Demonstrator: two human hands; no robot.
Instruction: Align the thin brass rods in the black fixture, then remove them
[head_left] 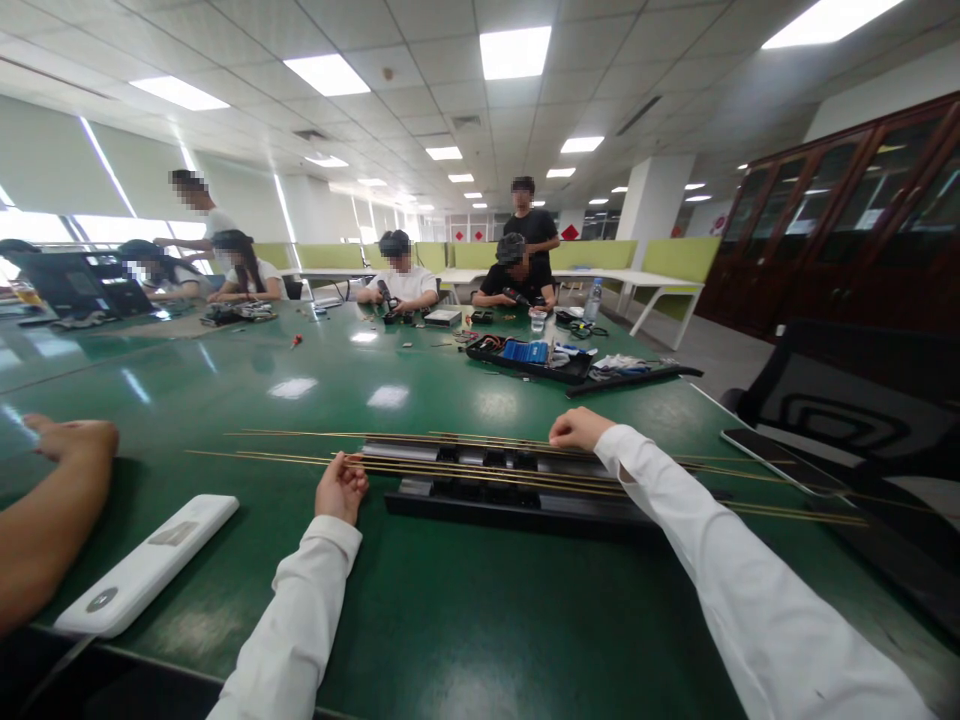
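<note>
Long, thin gold-coloured rods (480,472) lie side to side across a black metal rail fixture (461,505) on the green table. My left hand (343,488) is closed at the left end of the fixture, its fingertips pinched around the nearer rods. On the far side, my right hand (583,430) has its thumb and fingers pinched together at the farther rods, above the fixture. My wrist and sleeve cover part of the rods on the right. Both ends of the bundle stick out past the fixture.
A white power bank (150,565) with a cable lies at left, beside another person's arm (64,510). Beyond stand a black tool tray (525,358), a black strip (634,382) and a water bottle (592,300). A black-screened tablet (784,460) lies at right. Several people sit across the table.
</note>
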